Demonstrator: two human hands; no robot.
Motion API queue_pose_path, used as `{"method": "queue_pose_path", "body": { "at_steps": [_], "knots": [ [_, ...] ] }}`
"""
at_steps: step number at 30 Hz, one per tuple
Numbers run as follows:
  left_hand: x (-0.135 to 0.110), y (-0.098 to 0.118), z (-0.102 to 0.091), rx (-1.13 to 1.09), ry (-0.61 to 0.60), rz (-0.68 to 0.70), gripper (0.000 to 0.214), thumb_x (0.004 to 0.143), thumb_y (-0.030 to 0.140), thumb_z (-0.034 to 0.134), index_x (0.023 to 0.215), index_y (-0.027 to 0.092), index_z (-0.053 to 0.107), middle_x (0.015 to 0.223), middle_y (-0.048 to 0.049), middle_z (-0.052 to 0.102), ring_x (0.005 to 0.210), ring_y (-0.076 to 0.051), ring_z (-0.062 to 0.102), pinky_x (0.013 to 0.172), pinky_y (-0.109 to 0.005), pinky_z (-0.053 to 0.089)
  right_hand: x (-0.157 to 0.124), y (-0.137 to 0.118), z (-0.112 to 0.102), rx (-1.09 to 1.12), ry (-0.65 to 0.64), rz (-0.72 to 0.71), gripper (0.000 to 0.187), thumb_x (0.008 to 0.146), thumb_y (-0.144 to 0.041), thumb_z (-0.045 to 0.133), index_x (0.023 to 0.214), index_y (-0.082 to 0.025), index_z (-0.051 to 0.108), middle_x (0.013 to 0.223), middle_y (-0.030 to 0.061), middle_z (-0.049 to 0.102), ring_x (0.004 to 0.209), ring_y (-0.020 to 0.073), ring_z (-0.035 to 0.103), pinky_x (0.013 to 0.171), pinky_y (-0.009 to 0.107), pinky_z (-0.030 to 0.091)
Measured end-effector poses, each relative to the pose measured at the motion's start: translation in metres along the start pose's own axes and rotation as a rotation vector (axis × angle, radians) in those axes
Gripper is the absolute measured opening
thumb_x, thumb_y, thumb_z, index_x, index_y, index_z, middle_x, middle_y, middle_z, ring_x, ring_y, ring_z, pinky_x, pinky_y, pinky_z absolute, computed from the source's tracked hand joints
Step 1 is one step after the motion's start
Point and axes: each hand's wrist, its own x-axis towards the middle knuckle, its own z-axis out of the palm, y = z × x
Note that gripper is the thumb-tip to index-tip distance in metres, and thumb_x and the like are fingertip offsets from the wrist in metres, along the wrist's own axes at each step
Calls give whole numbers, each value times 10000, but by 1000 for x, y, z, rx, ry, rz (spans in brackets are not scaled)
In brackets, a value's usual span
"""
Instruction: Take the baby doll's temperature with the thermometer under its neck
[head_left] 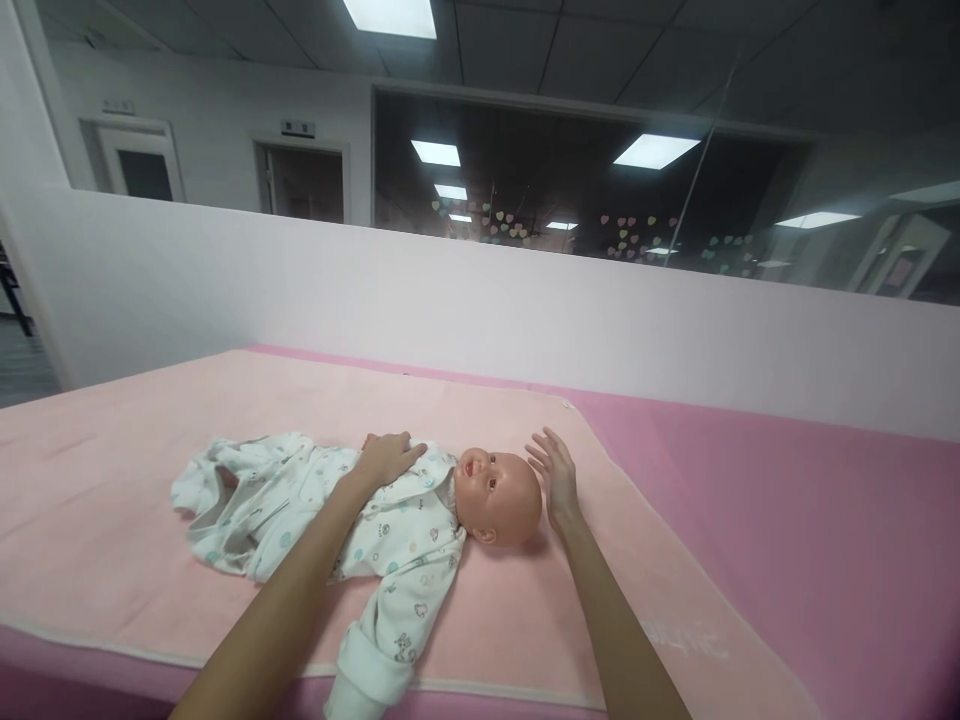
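Note:
A baby doll (504,497) lies on its back, its bald head toward the right and its legs toward the left. It wears a white patterned romper (409,540), with one sleeve stretched toward me over the front edge. My left hand (390,458) rests on the doll's chest, fingers laid out over the cloth. Beside the top of the doll's head, my right hand (555,478) is raised with its fingers apart and nothing in it. Whether it touches the head I cannot tell.
Under the doll is a peach mat (135,480) on a pink padded surface (750,480). A low white wall (450,310) runs along the back. Above it a dark window (570,190) carries heart stickers, and doorways stand at the left.

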Motion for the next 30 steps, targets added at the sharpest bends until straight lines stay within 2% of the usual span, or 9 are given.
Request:
{"method": "queue_pose_path", "body": {
  "at_steps": [2,8,12,15,21,23,26,28,30],
  "knots": [
    [0,0,0,2,2,0,432,839,538,315,794,179,550,853,-126,688,895,-298,614,861,-413,330,-1,0,1,-17,9,-15,542,721,-500,569,1205,-258,534,1265,49,548,1040,217,592,871,324,447],
    [0,-1,0,4,1,7,434,842,538,303,793,176,539,833,-124,685,875,-297,615,857,-413,331,-13,-8,11,-57,-362,177,459,674,-531,623,876,-124,693,981,96,692,939,255,616,824,327,461],
    [0,-1,1,-1,3,12,429,839,535,300,782,176,527,828,-128,678,878,-307,609,849,-426,331,-16,-10,12,-50,-364,211,489,671,-562,608,870,-125,701,941,93,699,903,256,623,830,340,457],
    [-1,0,1,-14,9,10,428,832,542,308,761,177,520,835,-139,675,883,-315,604,855,-448,323,-14,-8,11,-49,-332,149,423,667,-508,633,868,-143,704,1002,82,685,972,254,599,890,347,426],
    [0,-2,2,-105,31,2,419,806,554,361,726,180,531,765,-122,672,847,-322,606,868,-477,315,-6,-1,8,19,-98,27,383,663,-476,652,922,-195,682,1150,65,628,1061,233,563,924,341,407],
    [1,-4,3,-162,40,-3,420,792,559,387,720,179,550,734,-110,670,836,-325,607,870,-482,319,-6,-1,7,37,-79,24,403,656,-482,661,944,-200,677,1170,64,619,1059,230,567,918,335,412],
    [3,-7,3,-278,59,-3,418,774,558,430,793,179,607,815,-102,684,896,-318,600,887,-460,337,-11,-5,9,-1,-254,122,424,660,-498,659,917,-163,691,1064,78,669,1025,242,588,914,334,420],
    [3,-11,1,-367,81,4,449,781,556,429,951,187,620,977,-94,677,962,-286,589,881,-406,375,-17,-10,11,-27,-387,216,456,688,-526,623,908,-134,694,972,87,696,972,254,613,894,348,437],
    [1,-15,-2,-622,139,36,519,776,554,452,1129,189,563,1168,-92,610,1048,-256,557,863,-348,411,-22,-14,12,-34,-426,252,481,716,-549,584,922,-128,688,940,84,702,940,253,626,880,351,449]
  ]
}}
